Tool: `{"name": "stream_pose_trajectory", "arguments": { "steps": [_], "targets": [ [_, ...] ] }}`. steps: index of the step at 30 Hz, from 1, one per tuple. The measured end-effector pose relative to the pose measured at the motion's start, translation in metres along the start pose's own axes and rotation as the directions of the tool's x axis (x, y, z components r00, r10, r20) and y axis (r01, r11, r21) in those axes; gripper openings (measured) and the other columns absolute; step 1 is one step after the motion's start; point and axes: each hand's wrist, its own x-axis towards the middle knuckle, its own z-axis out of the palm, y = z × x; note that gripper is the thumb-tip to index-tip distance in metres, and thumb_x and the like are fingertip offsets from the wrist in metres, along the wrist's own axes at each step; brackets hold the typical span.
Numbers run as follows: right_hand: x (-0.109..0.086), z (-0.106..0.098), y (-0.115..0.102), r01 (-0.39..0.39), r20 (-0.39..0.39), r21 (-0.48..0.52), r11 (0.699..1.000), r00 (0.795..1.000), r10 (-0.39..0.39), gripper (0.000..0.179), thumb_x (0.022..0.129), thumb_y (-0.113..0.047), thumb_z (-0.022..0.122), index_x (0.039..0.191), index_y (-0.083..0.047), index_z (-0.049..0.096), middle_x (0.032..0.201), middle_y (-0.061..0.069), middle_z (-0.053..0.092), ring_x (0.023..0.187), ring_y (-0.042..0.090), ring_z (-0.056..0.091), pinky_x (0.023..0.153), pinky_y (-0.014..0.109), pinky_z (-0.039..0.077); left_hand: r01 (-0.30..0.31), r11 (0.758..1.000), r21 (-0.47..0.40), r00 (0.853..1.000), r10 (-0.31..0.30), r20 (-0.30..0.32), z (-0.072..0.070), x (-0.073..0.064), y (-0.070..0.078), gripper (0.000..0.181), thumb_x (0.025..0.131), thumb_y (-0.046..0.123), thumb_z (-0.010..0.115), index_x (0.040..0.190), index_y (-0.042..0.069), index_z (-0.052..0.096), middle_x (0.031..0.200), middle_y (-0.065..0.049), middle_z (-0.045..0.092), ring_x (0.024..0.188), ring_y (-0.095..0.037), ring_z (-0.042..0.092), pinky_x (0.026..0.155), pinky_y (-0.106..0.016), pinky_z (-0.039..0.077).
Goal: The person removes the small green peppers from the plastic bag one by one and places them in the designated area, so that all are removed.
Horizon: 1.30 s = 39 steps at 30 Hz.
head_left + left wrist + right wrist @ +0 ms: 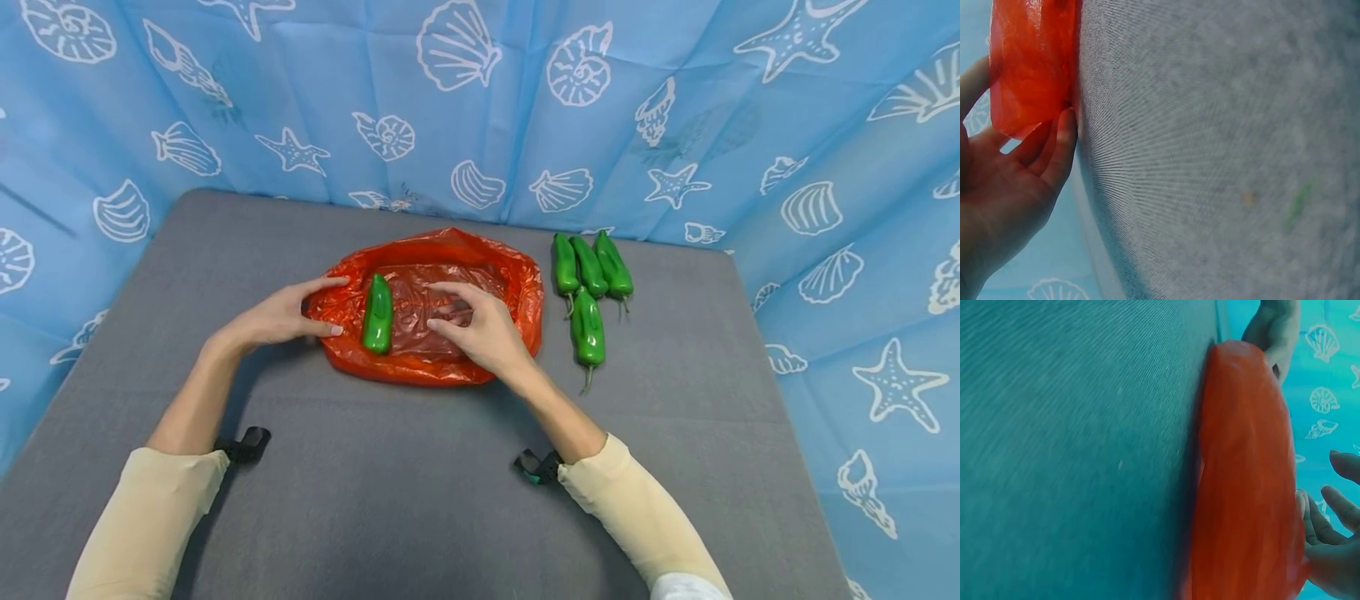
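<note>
A red plastic bag [442, 377] lies spread on the table with its mouth facing up and its rim folded outward. Inside, toward the left, rests one green pepper [378, 315]. My left hand [281, 317] holds the bag's left end, with thumb and a finger reaching over the rim. In the left wrist view, other fingers [1063, 140] press against the bag's outer side. My right hand [483, 329] hovers over the right half of the bag's mouth, thumb and fingers apart and nothing between them.
Several green peppers [588, 329] lie grouped to the right of the bag on the grey table [390, 492]. A blue curtain [495, 108] with white shell prints hangs behind the table and along its sides. Black straps [251, 446] are on both wrists.
</note>
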Motion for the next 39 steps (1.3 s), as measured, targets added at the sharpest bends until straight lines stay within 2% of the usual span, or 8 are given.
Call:
{"name": "stream_pose_trajectory", "arguments": {
  "steps": [2,6,9,13,19,29,35,39],
  "targets": [
    [0.002,0.003,-0.001,0.004,0.010,0.010,1.000,1.000,-0.004,0.046,0.087,-0.013,0.078,0.131,-0.014,0.064,0.118,0.005,0.067,0.092,0.016,0.068,0.079,0.029,0.056,0.002,1.000,-0.003,1.000,-0.002,0.000,0.000,0.000,-0.001,0.078,0.094,0.030,0.070,0.158,0.015,0.027,0.144,-0.024,0.036,0.079,-0.028,0.058,0.083,-0.043,0.045],
    [0.005,0.010,-0.002,-0.002,0.028,0.010,1.000,1.000,0.002,0.049,0.089,-0.017,0.077,0.136,-0.017,0.061,0.123,0.003,0.066,0.093,0.014,0.067,0.079,0.029,0.055,-0.009,1.000,0.007,1.000,0.009,-0.006,0.000,0.000,-0.001,0.077,0.094,0.028,0.070,0.157,0.015,0.028,0.147,-0.023,0.034,0.095,-0.032,0.055,0.090,-0.048,0.042],
    [0.008,0.015,-0.002,-0.024,0.037,-0.015,1.000,0.999,0.025,0.051,0.091,-0.023,0.075,0.139,-0.019,0.059,0.124,0.001,0.065,0.093,0.011,0.066,0.078,0.028,0.054,-0.013,1.000,0.016,1.000,0.013,-0.007,0.000,0.000,-0.001,0.077,0.094,0.029,0.070,0.157,0.015,0.028,0.148,-0.023,0.033,0.098,-0.031,0.055,0.092,-0.050,0.040],
    [0.012,0.021,0.000,-0.052,0.044,-0.040,0.998,0.998,0.053,0.053,0.092,-0.028,0.074,0.141,-0.018,0.057,0.125,0.004,0.066,0.092,0.010,0.066,0.076,0.028,0.053,-0.003,1.000,0.017,1.000,0.003,-0.003,0.000,0.001,-0.001,0.076,0.095,0.028,0.069,0.158,0.015,0.027,0.145,-0.024,0.035,0.080,-0.028,0.058,0.085,-0.045,0.044],
    [0.018,0.028,0.001,-0.083,0.069,-0.021,0.996,0.994,0.084,0.055,0.092,-0.026,0.074,0.142,-0.018,0.055,0.133,0.007,0.063,0.095,0.010,0.066,0.074,0.027,0.054,0.000,1.000,0.014,1.000,0.000,-0.004,0.000,0.001,-0.002,0.077,0.095,0.028,0.069,0.158,0.015,0.027,0.146,-0.025,0.034,0.076,-0.025,0.059,0.083,-0.043,0.044],
    [0.027,0.041,0.000,-0.124,0.092,-0.041,0.991,0.988,0.127,0.058,0.091,-0.028,0.074,0.144,-0.018,0.053,0.141,0.005,0.057,0.107,0.018,0.064,0.085,0.030,0.053,0.002,1.000,0.016,1.000,-0.001,-0.003,-0.001,0.000,0.001,0.078,0.094,0.028,0.069,0.158,0.014,0.026,0.154,-0.027,0.027,0.105,-0.034,0.052,0.094,-0.054,0.040],
    [0.032,0.051,0.003,-0.181,0.134,-0.012,0.983,0.974,0.181,0.062,0.090,-0.029,0.075,0.147,-0.021,0.051,0.139,0.005,0.058,0.107,0.017,0.064,0.084,0.029,0.053,0.004,1.000,0.015,1.000,-0.004,-0.004,-0.001,0.001,0.001,0.077,0.095,0.028,0.069,0.158,0.015,0.026,0.146,-0.025,0.034,0.077,-0.027,0.058,0.083,-0.044,0.044],
    [0.033,0.056,0.004,-0.203,0.168,-0.019,0.979,0.965,0.203,0.063,0.091,-0.028,0.075,0.147,-0.019,0.050,0.131,0.006,0.061,0.098,0.013,0.065,0.079,0.026,0.053,0.002,1.000,0.015,1.000,-0.002,-0.005,0.000,0.001,0.000,0.075,0.095,0.028,0.069,0.157,0.015,0.028,0.143,-0.025,0.036,0.073,-0.025,0.058,0.080,-0.040,0.045]
  ]
}}
